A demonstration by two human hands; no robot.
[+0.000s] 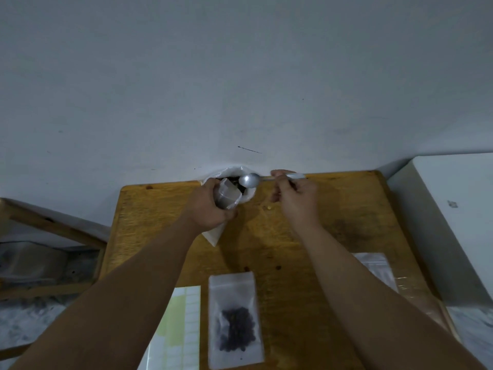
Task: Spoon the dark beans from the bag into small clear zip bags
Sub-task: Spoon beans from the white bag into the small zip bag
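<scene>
As I judge it, the main risk is a spill. The small clear zip bag (229, 196) in my left hand (206, 206) has a narrow, limp mouth. If the silver metal spoon (249, 180) tips before its bowl is over that opening, the dark beans (236, 180) will drop back into the big white plastic bag (231, 172). They could also roll across the yellow-brown wooden surface (333, 222), where two dark specks (246, 268), perhaps beans, lie. The white bag stands slumped against the wall at the far edge, and a nudge from my wrist could topple it.

My left fingers are curled round the little bag's middle, holding it tilted with its mouth over the open white bag. Too hard a squeeze would close that mouth. My right hand (296, 194) pinches the spoon's handle between thumb and fingertips. The handle lies level and the bowl is over the white bag's mouth, just beside the little bag. I cannot tell whether the bowl carries beans. Both forearms reach straight out from me.

Near me a second clear zip bag (236, 319), holding beans, lies flat between a sheet of pale labels (181, 329) and a stack of empty clear bags (376, 265).
</scene>
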